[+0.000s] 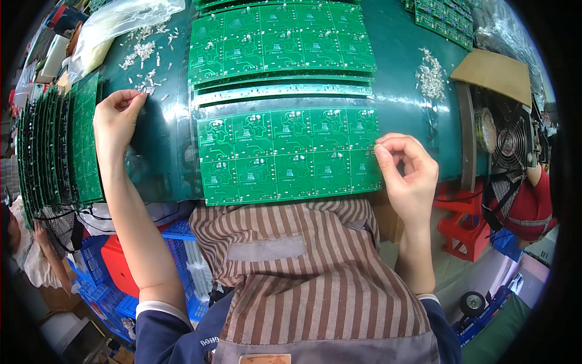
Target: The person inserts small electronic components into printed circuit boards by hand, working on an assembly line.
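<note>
Both are pinching: my left hand point(115, 124) by silvery parts point(147, 84), my right hand point(413, 173) by a green board point(291, 159). What, I can't tell.

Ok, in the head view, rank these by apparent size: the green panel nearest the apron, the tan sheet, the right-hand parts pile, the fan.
1. Green panel
2. Tan sheet
3. Parts pile and fan: too alike to rank

Circuit-board panel point(291, 159): green, gridded, long edges 12/6 o'clock | Silvery parts point(143, 51): small, loose, panel's 10 o'clock
</note>
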`<state>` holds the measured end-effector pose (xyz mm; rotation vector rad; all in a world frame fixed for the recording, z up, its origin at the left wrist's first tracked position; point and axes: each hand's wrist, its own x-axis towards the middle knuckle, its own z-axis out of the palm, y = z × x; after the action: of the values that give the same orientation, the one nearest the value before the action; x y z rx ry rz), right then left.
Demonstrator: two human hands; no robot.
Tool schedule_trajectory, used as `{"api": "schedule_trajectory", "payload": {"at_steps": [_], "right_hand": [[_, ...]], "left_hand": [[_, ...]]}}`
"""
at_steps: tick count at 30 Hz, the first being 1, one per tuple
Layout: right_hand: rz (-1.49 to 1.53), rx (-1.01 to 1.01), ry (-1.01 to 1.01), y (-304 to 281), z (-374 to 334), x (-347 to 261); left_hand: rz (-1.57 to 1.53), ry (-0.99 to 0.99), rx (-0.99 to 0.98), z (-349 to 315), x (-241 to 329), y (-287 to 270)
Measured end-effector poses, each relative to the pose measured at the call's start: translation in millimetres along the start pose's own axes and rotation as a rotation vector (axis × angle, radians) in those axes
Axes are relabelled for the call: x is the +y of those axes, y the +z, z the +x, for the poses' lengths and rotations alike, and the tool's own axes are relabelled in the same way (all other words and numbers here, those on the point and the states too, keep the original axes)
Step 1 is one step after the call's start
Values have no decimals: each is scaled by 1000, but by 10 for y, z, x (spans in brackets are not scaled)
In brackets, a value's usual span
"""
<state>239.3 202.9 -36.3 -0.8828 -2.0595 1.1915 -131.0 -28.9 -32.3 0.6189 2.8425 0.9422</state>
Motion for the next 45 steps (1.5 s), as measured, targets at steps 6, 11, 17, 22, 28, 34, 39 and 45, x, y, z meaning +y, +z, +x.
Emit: {"api": "schedule_trajectory", "payload": {"at_steps": [6, 11, 17, 22, 28, 34, 39, 45], "right_hand": [[36, -7, 22, -4, -1, -13], [19, -1, 26, 2, -3, -5], [15, -1, 13, 3, 1, 3], [-5, 2, 5, -1, 0, -8], [-11, 8, -10, 4, -4, -2], [-53, 16, -40, 29, -4, -4], [-200, -9, -154, 13, -19, -91], [-316, 14, -238, 19, -33, -104]], "left_hand": [[-21, 37, 49, -291, 232, -90], [-59, 161, -82, -712, 445, -100], [178, 494, -24, -913, 509, 17], [254, 568, 47, -895, 441, 124], [58, 475, 105, -976, 355, 199], [66, 528, 179, -1002, 312, 215], [-256, 273, 64, -1162, 421, 155], [-361, 218, -206, -1419, 648, 167]]}}
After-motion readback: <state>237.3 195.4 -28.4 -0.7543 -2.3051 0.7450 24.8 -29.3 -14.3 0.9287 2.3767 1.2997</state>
